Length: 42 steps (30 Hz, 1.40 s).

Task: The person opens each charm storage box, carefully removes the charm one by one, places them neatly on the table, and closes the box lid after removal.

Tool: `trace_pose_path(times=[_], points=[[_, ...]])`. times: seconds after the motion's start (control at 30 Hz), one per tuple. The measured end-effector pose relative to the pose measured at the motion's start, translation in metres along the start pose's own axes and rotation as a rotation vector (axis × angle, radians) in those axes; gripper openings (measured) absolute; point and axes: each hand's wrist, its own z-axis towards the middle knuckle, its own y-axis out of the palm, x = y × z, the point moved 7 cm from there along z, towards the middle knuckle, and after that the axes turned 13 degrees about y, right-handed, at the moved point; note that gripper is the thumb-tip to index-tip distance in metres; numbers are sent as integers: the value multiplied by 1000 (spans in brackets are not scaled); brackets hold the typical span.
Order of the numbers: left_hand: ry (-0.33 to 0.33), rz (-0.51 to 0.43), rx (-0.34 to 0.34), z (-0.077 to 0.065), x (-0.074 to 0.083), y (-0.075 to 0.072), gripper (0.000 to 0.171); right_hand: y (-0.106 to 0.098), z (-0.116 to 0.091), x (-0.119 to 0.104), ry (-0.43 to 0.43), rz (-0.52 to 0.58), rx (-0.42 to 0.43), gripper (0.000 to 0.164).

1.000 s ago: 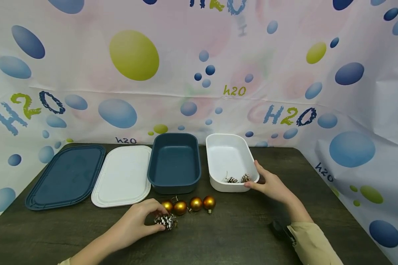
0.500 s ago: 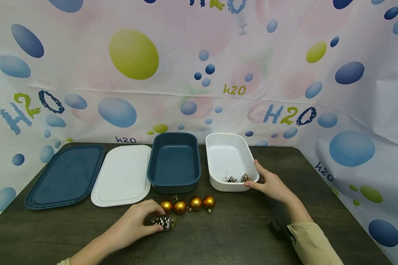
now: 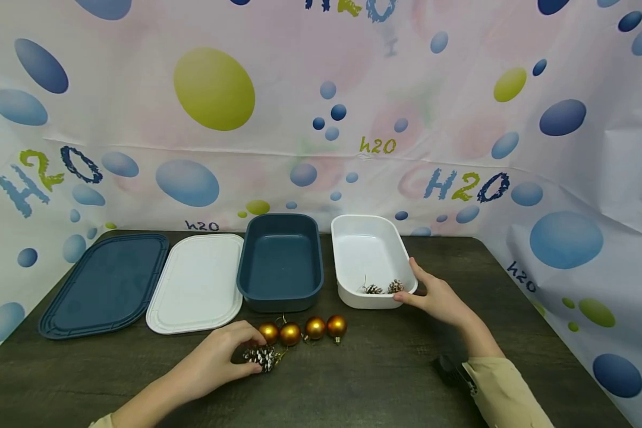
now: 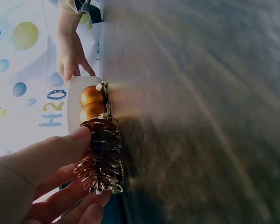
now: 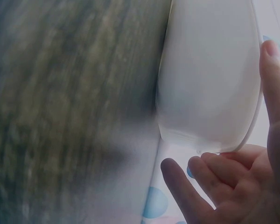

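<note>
My left hand [image 3: 217,361] pinches a white-tipped pinecone ornament [image 3: 262,357] between thumb and fingers, low over the table's front part. In the left wrist view the pinecone [image 4: 101,156] shows its brown scales and a thin gold cord. Just behind it lies a row of several shiny gold Christmas balls [image 3: 290,334]. At the right, my right hand [image 3: 436,297] grips the near right corner of a white rectangular container [image 3: 371,244], thumb on the rim. Two small pinecones [image 3: 396,286] lie inside at its near end. The right wrist view shows the container's outer wall [image 5: 207,74].
A dark blue container [image 3: 283,255] stands left of the white one. Farther left lie a white lid [image 3: 197,285] and a dark blue lid [image 3: 107,285]. A patterned sheet [image 3: 321,119] hangs behind the dark wooden table [image 3: 353,386].
The pinecone has turned in my left hand and sits slightly farther left, its gold cord now showing on the right. My right hand and the container stay where they were.
</note>
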Motion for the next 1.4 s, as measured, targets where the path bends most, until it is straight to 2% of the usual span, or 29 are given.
trace_pose_path(times=[0.2,0.33,0.5,0.77,0.9,1.07,1.23,1.4], points=[[31,24,-13,4,7,-9,28,1,0,-1,4,5,-5,100],[30,22,1,15,15,-23,30,1,0,0,6,-1,-2,100],[52,28,17,47,26,-35,29,1,0,0,2,-10,3,100],[156,23,5,110,46,-38,30,2,1,-1,1,-8,0,100],[162,-12,-30,145,46,-33,28,1,0,0,3,-1,2,100],[122,-80,-74,184,28,-22,25,1,0,-1,5,-4,4,100],[71,-117,-96,211,7,-1,22,1,1,-1,2,-15,9,99],[69,-104,-135,231,-2,28,23,1,0,-3,-3,-18,9,98]])
